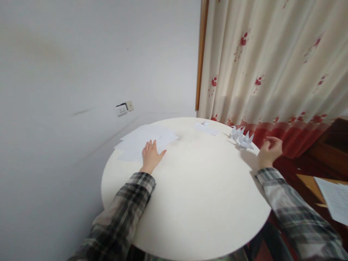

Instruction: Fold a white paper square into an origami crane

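Observation:
My left hand (152,155) lies with fingers spread on the near edge of several loose white paper sheets (148,134), which overlap on the left of a round white table (201,192). My right hand (270,151) is raised beside the table's right edge, its fingers curled in towards the thumb. Nothing shows in it. Just left of it, apart from the fingers, folded paper cranes (244,140) stand in a cluster at the table's edge.
Towards the back of the table, a small folded paper piece (205,123) sits by a flat white sheet (207,129). A wall with a socket (121,110) is at left. A flowered curtain (272,72) hangs behind. Written paper (334,199) lies lower right.

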Demonstrator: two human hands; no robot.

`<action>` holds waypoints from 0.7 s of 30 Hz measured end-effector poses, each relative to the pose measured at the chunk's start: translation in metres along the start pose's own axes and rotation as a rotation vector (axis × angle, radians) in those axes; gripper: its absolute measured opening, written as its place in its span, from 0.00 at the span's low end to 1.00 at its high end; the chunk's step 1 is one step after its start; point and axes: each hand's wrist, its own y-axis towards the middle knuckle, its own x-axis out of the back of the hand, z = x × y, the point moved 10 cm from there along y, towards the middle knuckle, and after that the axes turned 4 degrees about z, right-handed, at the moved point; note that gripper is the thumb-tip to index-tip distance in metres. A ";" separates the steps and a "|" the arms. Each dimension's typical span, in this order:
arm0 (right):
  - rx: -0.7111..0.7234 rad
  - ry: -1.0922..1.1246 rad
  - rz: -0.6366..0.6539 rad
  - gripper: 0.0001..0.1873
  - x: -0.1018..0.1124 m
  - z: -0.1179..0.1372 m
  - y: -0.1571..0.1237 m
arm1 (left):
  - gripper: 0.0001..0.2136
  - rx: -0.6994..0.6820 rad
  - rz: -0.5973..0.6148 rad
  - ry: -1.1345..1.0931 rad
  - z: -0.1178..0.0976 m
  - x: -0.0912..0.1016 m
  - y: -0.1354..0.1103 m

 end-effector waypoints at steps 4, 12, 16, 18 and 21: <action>0.319 0.033 0.194 0.08 -0.017 0.065 -0.030 | 0.34 0.168 0.009 0.067 0.029 -0.002 0.010; 0.605 0.197 0.797 0.11 -0.074 0.137 -0.118 | 0.19 0.240 0.140 0.088 0.051 -0.003 0.014; 0.669 0.223 0.976 0.10 -0.100 0.160 -0.150 | 0.17 0.224 0.166 0.096 0.050 -0.001 0.016; 0.658 0.233 0.989 0.10 -0.109 0.170 -0.157 | 0.15 0.214 0.167 0.102 0.048 0.000 0.016; 0.638 0.245 1.024 0.11 -0.117 0.178 -0.165 | 0.14 0.212 0.145 0.106 0.046 0.005 0.015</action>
